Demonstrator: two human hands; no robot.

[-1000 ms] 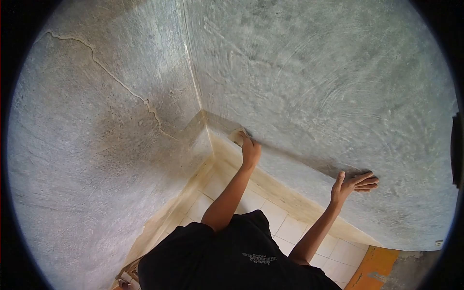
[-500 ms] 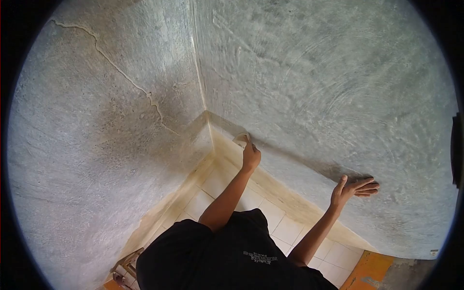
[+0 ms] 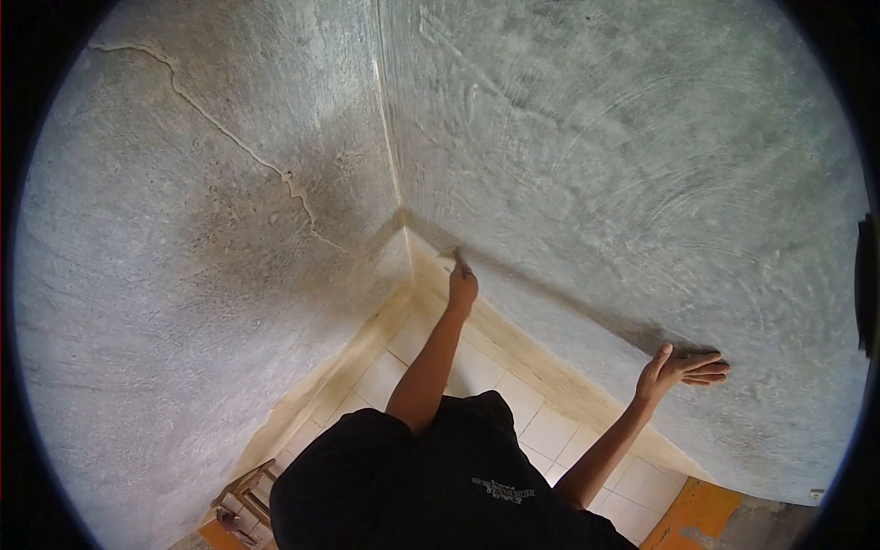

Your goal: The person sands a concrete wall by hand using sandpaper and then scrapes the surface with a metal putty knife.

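My left hand (image 3: 462,286) grips a small pale sanding pad (image 3: 456,258) and presses it against the grey plastered wall (image 3: 623,165) near the inside corner, just above the cream painted band (image 3: 513,339). My right hand (image 3: 683,368) lies flat on the same wall lower to the right, fingers spread, holding nothing. Most of the pad is hidden by my fingers.
A second grey wall (image 3: 183,257) with a long crack (image 3: 234,142) meets the first at the corner. White floor tiles (image 3: 477,376) lie below. A wooden stool (image 3: 243,504) stands at bottom left. An orange floor patch (image 3: 697,513) is at bottom right.
My left hand slid the pad a short way down along the wall and turned it edge-on. The right hand stayed flat on the wall. The view shifted slightly.
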